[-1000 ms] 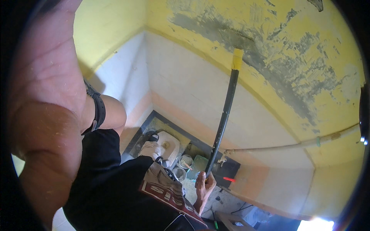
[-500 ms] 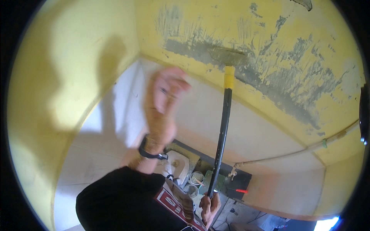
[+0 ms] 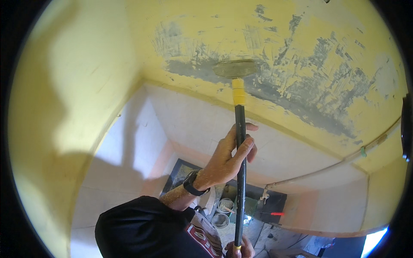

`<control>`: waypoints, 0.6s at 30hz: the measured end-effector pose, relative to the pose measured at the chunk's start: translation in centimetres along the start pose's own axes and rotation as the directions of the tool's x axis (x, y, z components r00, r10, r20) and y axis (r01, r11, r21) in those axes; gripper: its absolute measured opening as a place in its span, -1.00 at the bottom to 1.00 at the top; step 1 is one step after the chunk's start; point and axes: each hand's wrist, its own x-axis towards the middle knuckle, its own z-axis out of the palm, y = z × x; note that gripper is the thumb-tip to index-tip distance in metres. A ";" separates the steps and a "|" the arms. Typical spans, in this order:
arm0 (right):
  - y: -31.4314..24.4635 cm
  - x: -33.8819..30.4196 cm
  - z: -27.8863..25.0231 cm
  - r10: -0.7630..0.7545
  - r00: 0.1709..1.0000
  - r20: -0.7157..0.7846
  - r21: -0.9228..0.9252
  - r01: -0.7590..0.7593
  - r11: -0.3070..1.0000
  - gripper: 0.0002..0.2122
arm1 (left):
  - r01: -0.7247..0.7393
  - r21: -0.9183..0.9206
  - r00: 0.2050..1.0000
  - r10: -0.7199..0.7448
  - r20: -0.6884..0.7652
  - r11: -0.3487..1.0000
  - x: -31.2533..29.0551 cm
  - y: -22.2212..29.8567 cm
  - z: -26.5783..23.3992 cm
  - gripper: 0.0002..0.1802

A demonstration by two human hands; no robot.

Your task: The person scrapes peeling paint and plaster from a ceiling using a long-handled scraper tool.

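Observation:
A long-handled scraper [image 3: 240,137] has a black pole, a yellow-wrapped neck and a wide, grey-smeared blade [image 3: 235,68]. The blade overlaps the patchy yellow wall [image 3: 275,47]; whether it touches is hard to tell. My left hand [image 3: 234,152], a black watch [image 3: 195,182] on its wrist, wraps the upper part of the pole with the thumb across the front. Lower down, near the bottom edge of the picture, my right hand [image 3: 245,249] grips the pole's lower end, its fingers partly hidden. Dust or small crumbs speckle my left forearm.
Grey streaks and bare patches mark the yellow surface. A pipe [image 3: 318,171] runs along the wall to a tap [image 3: 265,196]. Far below stand a bucket [image 3: 225,205], a second container [image 3: 220,220] and a white basin [image 3: 209,200]. A red-handled tool [image 3: 277,213] lies nearby.
My left hand, blurred and off the pole before, has come down to the right and taken hold of it. The scraper appears further left and slightly lower in the picture.

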 end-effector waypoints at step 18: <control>9.0 0.0 -4.0 -0.233 0.967 -0.104 0.010 0.235 0.972 -0.51 | 0.083 -0.232 0.996 -0.072 0.052 0.969 0.3 0.9 0.6 -0.66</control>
